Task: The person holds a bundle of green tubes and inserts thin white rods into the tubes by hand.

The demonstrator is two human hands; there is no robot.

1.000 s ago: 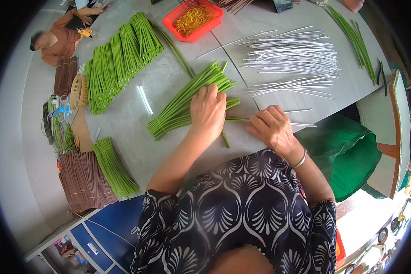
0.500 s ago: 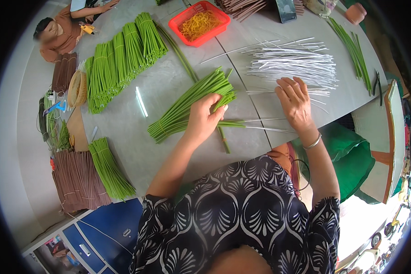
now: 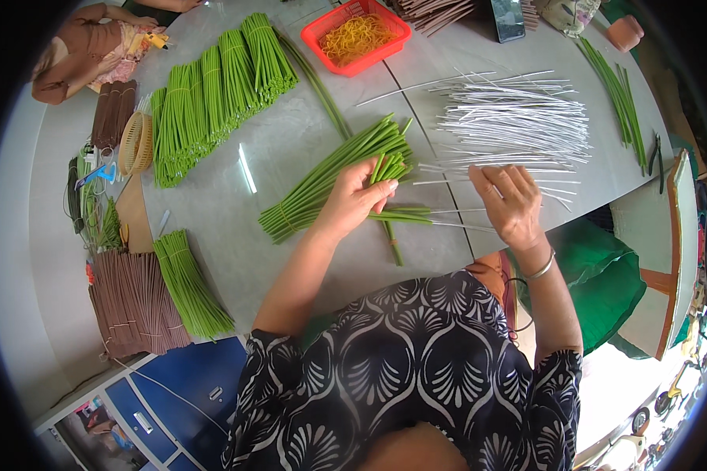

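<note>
Several thin green tubes, like artificial flower stems, are held upright between the fingers and thumb of my left hand. Beneath that hand, a thick bundle of green stems lies slanted on the table, tied near its lower left end. Two stems by my left wrist have white wires sticking out of their right ends. My right hand is closed, fingertips down, at the near edge of a loose pile of white wires. It pinches white wire; how many strands is hidden.
A red basket of yellow rubber bands stands at the back. Green bundles line the far left; brown bundles lie nearer. Pliers rest at the right edge. A phone lies at the back. Another person sits far left.
My right hand has drawn slightly toward me, and wires at the pile's near edge have shifted with it. The left hand keeps its hold. The person at far left has moved.
</note>
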